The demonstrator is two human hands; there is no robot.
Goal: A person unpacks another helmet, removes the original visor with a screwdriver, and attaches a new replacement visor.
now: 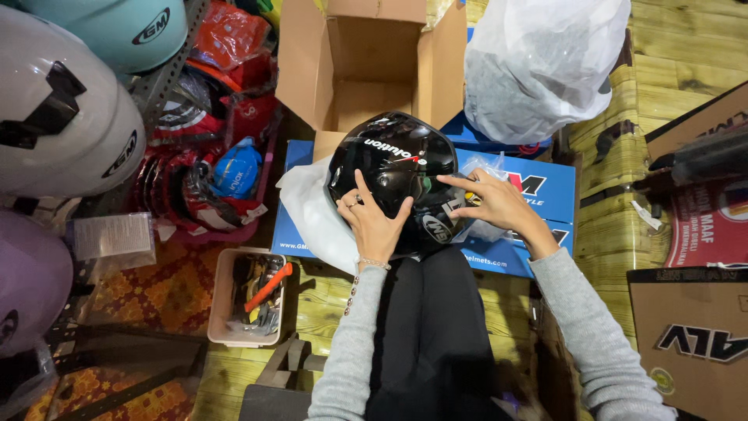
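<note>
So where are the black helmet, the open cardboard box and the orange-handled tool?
black helmet (389, 152), head view, glossy top of the shell
cardboard box (366, 78), head view, inner back wall
orange-handled tool (269, 286), head view, middle of the handle

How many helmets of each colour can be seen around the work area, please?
Black helmet, under both hands: 1
White helmet: 1
Teal helmet: 1
Lilac helmet: 1
Total: 4
</note>
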